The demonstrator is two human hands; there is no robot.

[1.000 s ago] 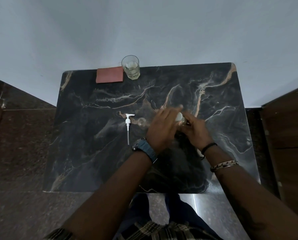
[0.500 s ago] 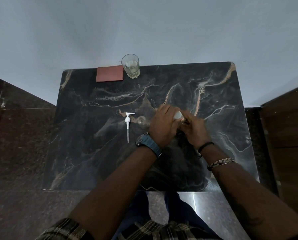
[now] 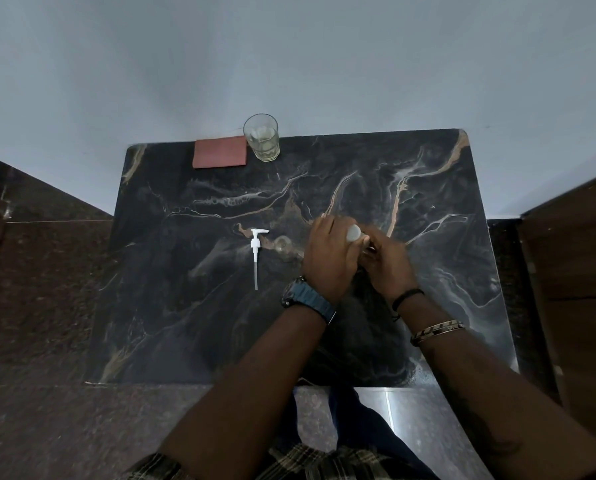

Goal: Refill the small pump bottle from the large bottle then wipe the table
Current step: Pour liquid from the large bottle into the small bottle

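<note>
Marble table (image 3: pixel 185 323), pump (image 3: pixel 257 249) laid aside; left hand (image 3: pixel 327 259) and right hand (image 3: pixel 388 265) together, clamped round white cap (image 3: pixel 353 233), probably unscrewing it

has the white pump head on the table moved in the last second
No. The white pump head lies in the same spot on the table, left of the left hand, in line below the glass as before.

On the tabletop (image 3: pixel 185 323) you have open room along the whole near edge and the left edge. At the far edge, near the far left corner, a glass (image 3: pixel 261 137) and a red pad (image 3: pixel 219 152) stand side by side. The loose pump head (image 3: pixel 257 252) lies toward the middle.
</note>
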